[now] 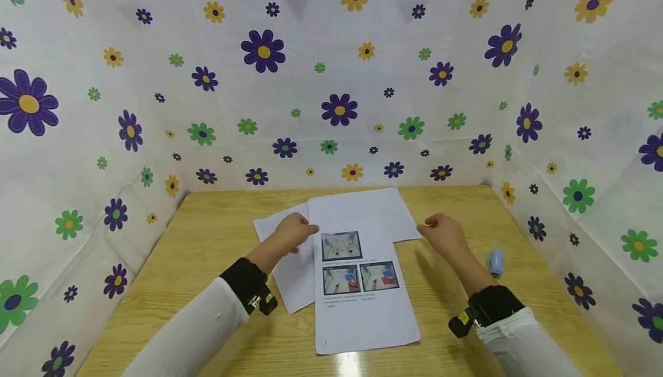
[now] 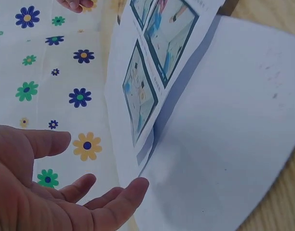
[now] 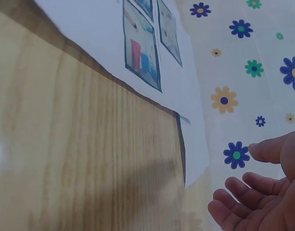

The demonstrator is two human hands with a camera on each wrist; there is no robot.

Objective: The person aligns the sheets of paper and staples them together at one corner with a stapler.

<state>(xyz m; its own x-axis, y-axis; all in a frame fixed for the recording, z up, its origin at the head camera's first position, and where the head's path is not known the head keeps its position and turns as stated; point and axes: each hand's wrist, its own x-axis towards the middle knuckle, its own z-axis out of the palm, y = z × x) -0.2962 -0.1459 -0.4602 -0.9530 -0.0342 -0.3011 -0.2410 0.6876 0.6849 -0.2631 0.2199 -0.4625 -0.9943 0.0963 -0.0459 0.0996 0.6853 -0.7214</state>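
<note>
Between the two bare hands, on a pale wood-grain surface (image 1: 207,244), lies a white paper sheet (image 1: 365,322) printed with three colour pictures, overlapping plain white paper (image 1: 294,282) that juts toward either hand. From the head view, each hand seems to pinch an edge; the wrist views show otherwise. The left hand (image 1: 292,232) has thumb and fingers spread, grasping nothing. The right hand (image 1: 445,236), loosely curled, thumb apart, is likewise unfilled. Only the head view shows a small light-blue rounded object (image 1: 495,262), right of the right hand.

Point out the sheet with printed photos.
The uppermost sheet, overlapping the white paper beneath: it alone visibly carries photos, three of them; uncovered paper below shows none.
</note>
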